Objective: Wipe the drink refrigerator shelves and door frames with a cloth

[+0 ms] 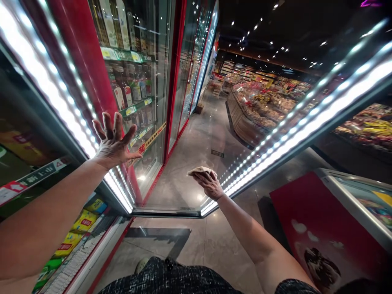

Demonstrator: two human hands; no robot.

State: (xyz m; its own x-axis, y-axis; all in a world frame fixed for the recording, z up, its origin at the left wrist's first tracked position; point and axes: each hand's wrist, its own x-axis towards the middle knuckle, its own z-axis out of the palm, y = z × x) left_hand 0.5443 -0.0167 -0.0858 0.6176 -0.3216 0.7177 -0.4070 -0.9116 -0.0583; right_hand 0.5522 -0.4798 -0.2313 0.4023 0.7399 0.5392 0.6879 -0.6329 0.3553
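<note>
An open glass fridge door (171,192) with bright light strips (284,134) along its edges stands in front of me. My left hand (114,141) is open, its fingers spread wide, near the door's left light strip; whether it touches the glass I cannot tell. My right hand (211,183) is closed on a light-coloured cloth (200,169), held flat at the glass low down by the right light strip. The fingertips lie over the cloth and cover part of it.
Red-framed fridges with shelves of bottles (128,87) line the left side. Yellow packs (84,220) sit on the lower left shelf. A red chest freezer (309,216) stands at the right. Beyond the glass, a wooden display bin (241,118) borders the tiled floor (196,143).
</note>
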